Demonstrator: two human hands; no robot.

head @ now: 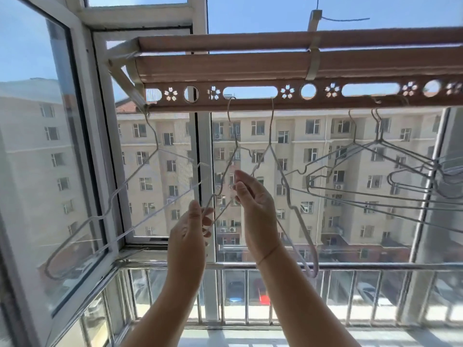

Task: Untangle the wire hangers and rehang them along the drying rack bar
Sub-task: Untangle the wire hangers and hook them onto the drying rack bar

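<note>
Hangers [225,171] pinched in your left hand [190,229] and right hand [255,204] should part gently, hooks above them left on the bar [250,104].

Wire hangers [312,271] smooth, wht-coated; rack bar [250,104] matt tan metal.

I see the drying rack bar [250,104] overhead. One hanger [135,172] hangs under its left end, two middle hangers [271,126] from its central slot, a tangled cluster [378,141] toward its right. Below the bar's middle, my left hand [190,231] and right hand [255,206] grip the middle hangers' wires.
</note>
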